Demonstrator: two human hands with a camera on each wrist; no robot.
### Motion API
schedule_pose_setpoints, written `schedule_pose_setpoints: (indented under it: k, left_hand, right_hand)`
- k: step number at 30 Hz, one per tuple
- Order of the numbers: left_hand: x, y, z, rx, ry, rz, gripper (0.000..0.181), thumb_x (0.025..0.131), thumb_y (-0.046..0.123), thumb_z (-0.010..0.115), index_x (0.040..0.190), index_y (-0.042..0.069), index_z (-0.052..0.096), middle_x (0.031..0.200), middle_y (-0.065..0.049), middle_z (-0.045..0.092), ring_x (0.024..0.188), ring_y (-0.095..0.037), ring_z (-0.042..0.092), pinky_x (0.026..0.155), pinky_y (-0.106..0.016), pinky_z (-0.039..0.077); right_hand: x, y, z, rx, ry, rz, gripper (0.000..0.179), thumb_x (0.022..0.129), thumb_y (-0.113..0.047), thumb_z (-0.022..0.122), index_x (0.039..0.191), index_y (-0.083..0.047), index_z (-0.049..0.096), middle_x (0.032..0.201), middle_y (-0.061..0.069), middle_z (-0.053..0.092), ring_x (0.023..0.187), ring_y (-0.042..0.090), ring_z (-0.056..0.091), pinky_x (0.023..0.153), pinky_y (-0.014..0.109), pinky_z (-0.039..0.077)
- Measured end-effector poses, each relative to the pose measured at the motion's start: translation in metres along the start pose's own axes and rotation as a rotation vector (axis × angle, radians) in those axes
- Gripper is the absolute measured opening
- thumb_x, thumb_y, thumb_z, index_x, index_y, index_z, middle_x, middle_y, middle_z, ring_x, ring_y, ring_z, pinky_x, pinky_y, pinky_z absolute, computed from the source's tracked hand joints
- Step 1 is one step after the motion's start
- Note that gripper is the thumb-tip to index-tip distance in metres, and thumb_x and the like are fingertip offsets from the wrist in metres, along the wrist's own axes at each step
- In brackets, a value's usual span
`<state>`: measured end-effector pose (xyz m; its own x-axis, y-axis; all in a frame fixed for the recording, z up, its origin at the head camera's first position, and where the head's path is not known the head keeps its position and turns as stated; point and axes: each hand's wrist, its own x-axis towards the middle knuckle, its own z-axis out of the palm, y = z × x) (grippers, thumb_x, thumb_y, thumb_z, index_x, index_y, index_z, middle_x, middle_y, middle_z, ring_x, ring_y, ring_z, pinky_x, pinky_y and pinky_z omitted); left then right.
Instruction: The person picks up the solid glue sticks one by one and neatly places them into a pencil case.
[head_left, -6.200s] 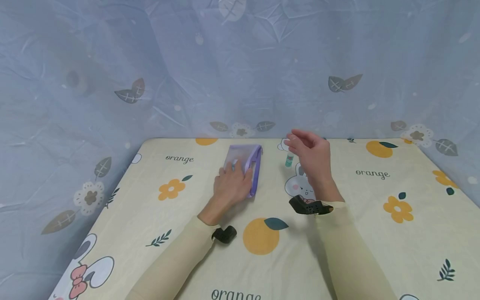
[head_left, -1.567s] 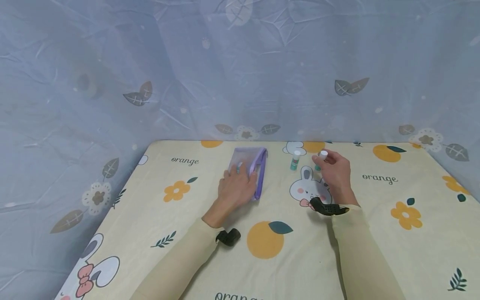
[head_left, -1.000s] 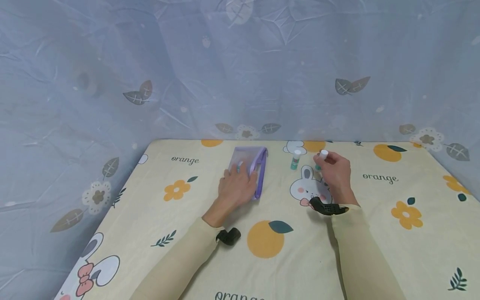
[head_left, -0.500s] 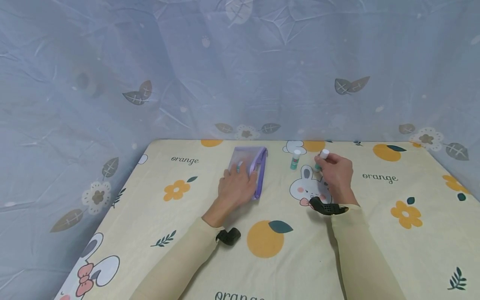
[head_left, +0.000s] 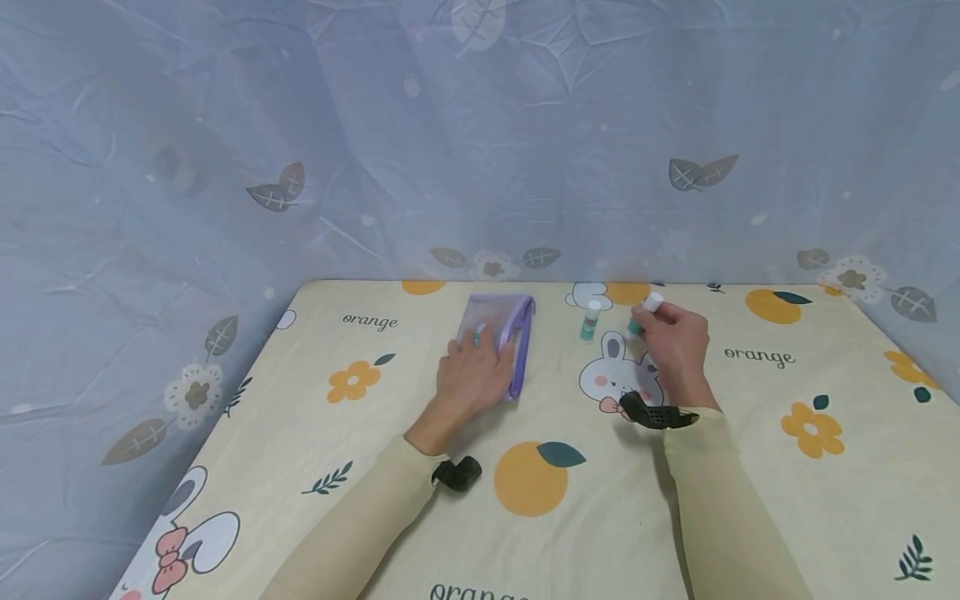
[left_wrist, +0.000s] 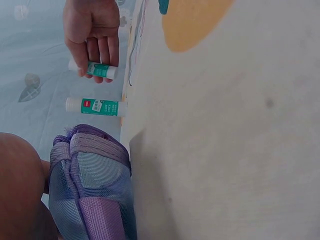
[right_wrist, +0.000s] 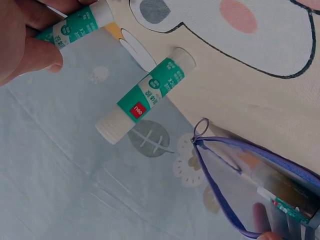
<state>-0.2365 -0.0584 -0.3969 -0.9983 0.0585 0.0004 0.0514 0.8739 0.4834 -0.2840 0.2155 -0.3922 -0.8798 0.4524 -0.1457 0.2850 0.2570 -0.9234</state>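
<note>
From my end, the left hand (head_left: 474, 371) rests on a mesh pouch (head_left: 482, 305) with purple trim, fingers a bit spread, the pouch's long axis running away from the head cam. To its right, on the patterned cloth surface (head_left: 615, 500), a standing glue stick (head_left: 590, 322) is upright, white cap up. Rightmost, the right hand (head_left: 677, 337) pinches the held glue stick (right_wrist: 75, 27), a smooth green-and-white cylinder, cap pointing up and right, leaning further over than half a second ago.
</note>
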Motion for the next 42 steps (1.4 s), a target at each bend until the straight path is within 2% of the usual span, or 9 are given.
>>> schedule_pose_setpoints:
  k: [6,17,42]
  left_hand:
    - [0.0,0.0,0.0,0.001,-0.001,-0.001,0.066,0.112,0.048,0.031,0.163,0.008,0.037,0.159,-0.024,0.046,0.133,-0.047,0.05,0.107,-0.063,0.046]
    - [-0.002,0.001,-0.001,0.0,-0.003,0.003,0.066,0.111,0.048,0.031,0.163,0.008,0.037,0.161,-0.023,0.044,0.135,-0.048,0.05,0.108,-0.063,0.046]
    - [0.0,0.001,-0.001,0.0,-0.017,-0.017,0.066,0.111,0.049,0.031,0.165,0.01,0.036,0.165,-0.021,0.041,0.141,-0.047,0.047,0.112,-0.063,0.043]
  right_hand:
    - [-0.005,-0.006,-0.002,0.027,-0.01,-0.026,0.053,0.107,-0.038,0.062,0.156,-0.019,0.055,0.154,0.007,0.063,0.136,0.023,0.065,0.117,0.037,0.05]
    - [-0.012,-0.018,-0.002,0.107,-0.017,-0.07,0.052,0.106,-0.034,0.065,0.152,-0.012,0.059,0.15,0.011,0.065,0.133,0.024,0.067,0.11,0.033,0.053]
    - [-0.025,-0.036,-0.001,0.157,-0.026,-0.155,0.052,0.105,-0.038,0.066,0.151,-0.014,0.061,0.149,0.011,0.065,0.132,0.022,0.068,0.106,0.031,0.056]
